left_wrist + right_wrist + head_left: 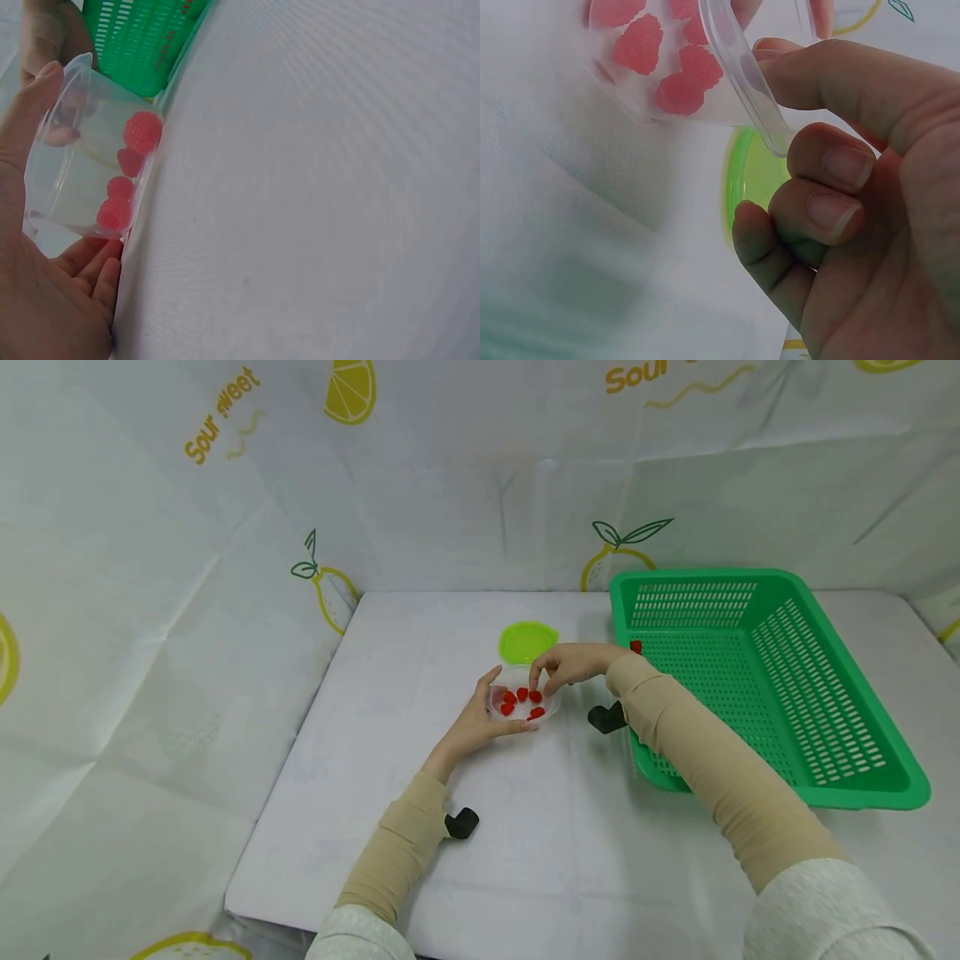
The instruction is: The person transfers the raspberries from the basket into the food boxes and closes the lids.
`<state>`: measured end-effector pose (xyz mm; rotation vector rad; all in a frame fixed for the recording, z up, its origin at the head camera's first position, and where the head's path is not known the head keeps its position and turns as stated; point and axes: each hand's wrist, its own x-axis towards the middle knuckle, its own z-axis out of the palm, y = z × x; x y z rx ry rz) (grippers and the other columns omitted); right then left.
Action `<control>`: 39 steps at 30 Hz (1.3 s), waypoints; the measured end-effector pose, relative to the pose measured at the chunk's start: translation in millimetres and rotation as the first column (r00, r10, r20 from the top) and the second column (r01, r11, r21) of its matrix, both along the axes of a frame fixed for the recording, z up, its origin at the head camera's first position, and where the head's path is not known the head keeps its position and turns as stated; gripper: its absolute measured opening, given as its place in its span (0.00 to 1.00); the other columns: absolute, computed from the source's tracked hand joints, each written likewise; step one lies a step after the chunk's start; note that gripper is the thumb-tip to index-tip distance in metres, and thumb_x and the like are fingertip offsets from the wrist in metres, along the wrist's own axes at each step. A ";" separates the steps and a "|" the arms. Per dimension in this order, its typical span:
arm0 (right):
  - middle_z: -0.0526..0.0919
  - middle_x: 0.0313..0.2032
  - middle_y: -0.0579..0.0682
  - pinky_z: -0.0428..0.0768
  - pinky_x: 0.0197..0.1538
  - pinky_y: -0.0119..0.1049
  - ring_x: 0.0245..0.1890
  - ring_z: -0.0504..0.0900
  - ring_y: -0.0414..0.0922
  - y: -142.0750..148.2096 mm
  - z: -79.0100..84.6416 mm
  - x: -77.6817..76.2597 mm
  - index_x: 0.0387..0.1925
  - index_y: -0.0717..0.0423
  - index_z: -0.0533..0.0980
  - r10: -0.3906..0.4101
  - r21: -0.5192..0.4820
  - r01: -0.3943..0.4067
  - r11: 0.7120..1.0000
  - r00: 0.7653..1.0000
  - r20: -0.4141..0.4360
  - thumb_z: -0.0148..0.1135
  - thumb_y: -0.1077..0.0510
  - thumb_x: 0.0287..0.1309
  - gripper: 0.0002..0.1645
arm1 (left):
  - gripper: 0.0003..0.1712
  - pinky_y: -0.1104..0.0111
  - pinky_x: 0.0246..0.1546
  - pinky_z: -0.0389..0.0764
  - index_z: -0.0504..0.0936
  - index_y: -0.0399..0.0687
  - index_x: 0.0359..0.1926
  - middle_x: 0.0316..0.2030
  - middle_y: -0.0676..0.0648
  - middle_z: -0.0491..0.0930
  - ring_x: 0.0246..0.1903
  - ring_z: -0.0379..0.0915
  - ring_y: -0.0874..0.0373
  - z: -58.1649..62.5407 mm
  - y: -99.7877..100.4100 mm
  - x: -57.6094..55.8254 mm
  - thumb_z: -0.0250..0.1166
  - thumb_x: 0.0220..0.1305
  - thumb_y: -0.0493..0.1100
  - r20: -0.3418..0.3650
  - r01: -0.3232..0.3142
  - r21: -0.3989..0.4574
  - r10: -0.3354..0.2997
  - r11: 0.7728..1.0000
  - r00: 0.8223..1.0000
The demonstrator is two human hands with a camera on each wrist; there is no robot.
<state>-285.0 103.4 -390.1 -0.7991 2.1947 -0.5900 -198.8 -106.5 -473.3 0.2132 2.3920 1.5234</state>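
My left hand (474, 727) grips a clear plastic tub (517, 677), its thumb and fingers spread around the sides. Several red raspberries (507, 708) lie on the tub's bottom; the left wrist view shows raspberries (142, 133) through the wall. From the right, my right hand (573, 662) reaches over the rim, thumb and index finger pointing down inside, just above the berries. Those fingertips stand apart, with no berry seen between them in the left wrist view. In the right wrist view the other fingers (832, 214) are curled outside the tub.
A bright green lid (527, 642) lies on the white table (465, 860) just behind the tub. To the right stands a large green plastic basket (873, 797), a red raspberry (636, 647) at its left side. A lemon-print sheet (450, 510) hangs behind the table.
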 end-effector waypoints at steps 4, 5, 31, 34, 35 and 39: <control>0.69 0.28 0.48 0.67 0.32 0.31 0.30 0.66 0.44 -1.4 0.7 -0.9 0.47 0.53 0.77 0.017 0.019 -0.017 1.000 1.000 -0.007 0.58 0.57 0.57 0.15 | 0.63 0.48 0.67 0.58 0.41 0.82 0.67 0.72 0.55 0.49 0.71 0.45 0.55 0.3 -0.1 0.6 0.74 0.36 0.66 0.006 -0.012 -0.005 0.012 1.000 1.000; 0.69 0.28 0.49 0.67 0.32 0.31 0.30 0.66 0.44 -1.7 0.9 -1.0 0.47 0.53 0.77 0.023 0.020 -0.023 1.000 1.000 -0.005 0.58 0.57 0.58 0.15 | 0.63 0.48 0.67 0.58 0.41 0.83 0.67 0.72 0.55 0.49 0.71 0.45 0.55 0.3 -0.3 0.7 0.74 0.36 0.66 0.009 -0.015 -0.006 0.015 1.000 1.000; 0.68 0.23 0.49 0.69 0.33 0.36 0.25 0.67 0.44 45.3 58.1 22.4 0.45 0.46 0.78 -0.149 -0.221 0.133 0.966 0.987 -0.060 0.61 0.48 0.58 0.14 | 0.62 0.50 0.66 0.59 0.42 0.79 0.68 0.69 0.54 0.55 0.67 0.53 0.57 -0.4 0.5 -1.0 0.75 0.38 0.63 0.001 -0.016 0.033 0.016 0.999 1.000; 0.68 0.23 0.50 0.70 0.36 0.38 0.27 0.67 0.48 61.3 61.8 27.5 0.44 0.47 0.79 -0.220 -0.276 0.200 0.940 0.975 -0.042 0.62 0.49 0.58 0.14 | 0.62 0.49 0.67 0.57 0.42 0.80 0.68 0.70 0.53 0.52 0.69 0.49 0.56 -0.6 0.9 -0.9 0.75 0.37 0.64 0.003 -0.020 0.025 0.020 1.000 1.000; 0.69 0.25 0.50 0.70 0.37 0.38 0.29 0.68 0.49 66.7 62.0 29.1 0.44 0.47 0.79 -0.242 -0.289 0.221 0.931 0.970 -0.038 0.62 0.49 0.58 0.14 | 0.62 0.49 0.68 0.57 0.42 0.81 0.68 0.71 0.53 0.51 0.70 0.48 0.56 -0.8 0.9 -0.9 0.75 0.37 0.64 0.004 -0.019 0.022 0.018 1.000 1.000; 0.76 0.35 0.51 0.73 0.41 0.37 0.39 0.70 0.49 88.1 59.7 35.3 0.46 0.49 0.78 -0.324 -0.328 0.301 0.896 0.946 -0.017 0.61 0.49 0.58 0.15 | 0.62 0.49 0.68 0.56 0.42 0.83 0.67 0.72 0.54 0.48 0.71 0.45 0.55 -0.5 0.9 -0.5 0.75 0.37 0.65 0.006 -0.009 0.014 0.009 1.000 1.000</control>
